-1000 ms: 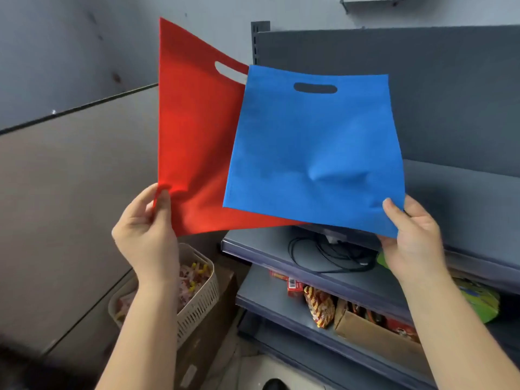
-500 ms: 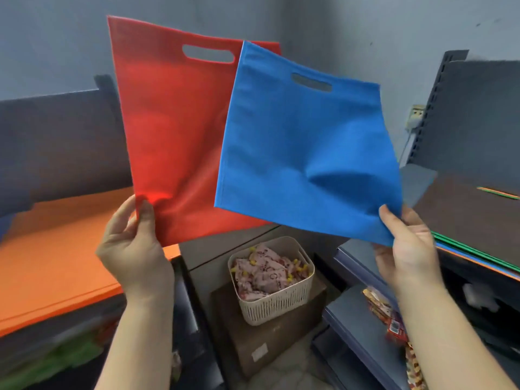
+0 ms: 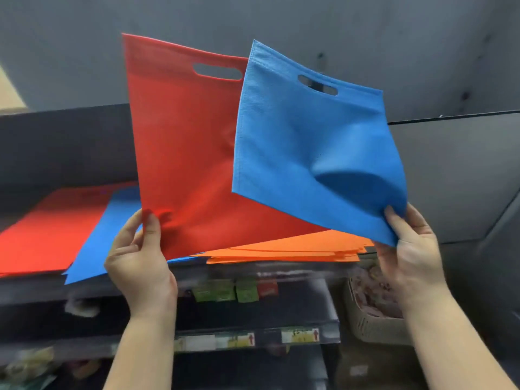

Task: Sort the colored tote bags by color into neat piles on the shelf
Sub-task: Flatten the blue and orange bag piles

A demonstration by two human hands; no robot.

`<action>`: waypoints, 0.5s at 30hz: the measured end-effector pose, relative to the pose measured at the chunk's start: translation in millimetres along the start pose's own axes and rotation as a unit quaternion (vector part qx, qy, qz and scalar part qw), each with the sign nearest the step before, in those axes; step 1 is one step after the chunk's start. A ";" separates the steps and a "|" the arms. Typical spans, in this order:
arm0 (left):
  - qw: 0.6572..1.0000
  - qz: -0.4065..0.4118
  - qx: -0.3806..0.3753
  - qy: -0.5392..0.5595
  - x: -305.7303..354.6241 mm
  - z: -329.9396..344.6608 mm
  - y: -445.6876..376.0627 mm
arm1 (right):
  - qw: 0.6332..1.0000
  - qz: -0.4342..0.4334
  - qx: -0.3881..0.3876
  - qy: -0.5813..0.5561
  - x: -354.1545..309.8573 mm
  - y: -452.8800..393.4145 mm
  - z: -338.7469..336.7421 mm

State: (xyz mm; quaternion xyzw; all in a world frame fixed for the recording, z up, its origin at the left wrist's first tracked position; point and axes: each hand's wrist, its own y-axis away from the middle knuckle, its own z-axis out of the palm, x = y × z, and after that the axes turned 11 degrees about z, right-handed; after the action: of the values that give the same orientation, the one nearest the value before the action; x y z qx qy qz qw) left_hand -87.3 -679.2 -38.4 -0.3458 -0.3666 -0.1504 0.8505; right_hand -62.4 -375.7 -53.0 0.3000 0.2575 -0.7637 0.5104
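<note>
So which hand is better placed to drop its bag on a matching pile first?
Left, probably. The left hand holds the red bag just beside the red pile and the blue pile; the right hand holds the blue bag over the orange pile.

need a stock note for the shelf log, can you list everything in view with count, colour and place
held red bag: 1, red, upright, left hand
held blue bag: 1, blue, upright, right hand
red pile: 1, red, shelf left
blue pile: 1, blue, beside red pile
orange pile: 1, orange, shelf right
shelf: 1, dark grey, front edge under the piles
basket: 1, beige, lower right
left hand: pinching red bag's bottom corner
right hand: pinching blue bag's bottom corner
</note>
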 end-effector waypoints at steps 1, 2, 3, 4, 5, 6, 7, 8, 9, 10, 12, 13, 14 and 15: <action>1.000 0.008 0.006 -0.013 1.6 -15.8 -14.9 | 1.000 0.009 -0.009 -0.006 12.6 1.8 15.4; 1.000 0.016 0.014 -0.022 3.3 -31.4 -29.3 | 1.000 0.017 -0.019 -0.011 25.2 4.0 30.4; 0.999 0.025 0.023 -0.031 4.7 -47.5 -43.4 | 0.999 0.027 -0.028 -0.014 37.8 6.8 44.9; 0.998 0.033 0.032 -0.038 6.5 -63.6 -56.7 | 0.998 0.038 -0.037 -0.014 51.0 9.8 59.4; 0.998 0.039 0.041 -0.040 7.9 -78.5 -69.2 | 0.998 0.047 -0.046 -0.013 64.0 12.8 73.1; 0.997 0.046 0.049 -0.042 9.5 -94.0 -81.7 | 0.997 0.055 -0.052 -0.012 77.5 15.5 87.4; 0.996 0.053 0.058 -0.048 10.8 -108.8 -93.8 | 0.997 0.060 -0.057 -0.010 90.3 18.3 101.0; 0.994 0.061 0.066 -0.058 12.0 -123.1 -105.2 | 0.996 0.064 -0.061 -0.011 102.4 20.9 114.0; 0.993 0.068 0.072 -0.067 12.9 -137.2 -116.2 | 0.996 0.068 -0.064 -0.013 113.3 23.4 126.1; 0.991 0.075 0.077 -0.075 13.9 -150.5 -126.1 | 0.995 0.073 -0.069 -0.015 123.2 25.8 137.5; 0.988 0.085 0.086 -0.095 14.6 -177.2 -143.3 | 0.993 0.088 -0.076 -0.015 139.7 29.2 157.4; 0.987 0.089 0.089 -0.101 15.0 -190.2 -149.9 | 0.992 0.097 -0.076 -0.011 146.7 30.3 166.1; 0.986 0.091 0.089 -0.106 15.4 -201.8 -154.9 | 0.992 0.106 -0.074 -0.008 152.7 31.2 174.1; 0.985 0.093 0.090 -0.110 15.7 -212.4 -158.6 | 0.991 0.114 -0.073 -0.004 158.0 31.8 181.5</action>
State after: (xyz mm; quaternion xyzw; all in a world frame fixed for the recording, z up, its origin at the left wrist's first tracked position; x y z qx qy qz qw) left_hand -47.0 -941.1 -55.7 -0.3149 -0.4362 0.0022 0.8429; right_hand -115.4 -612.5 -44.9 0.2860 0.2748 -0.6812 0.6154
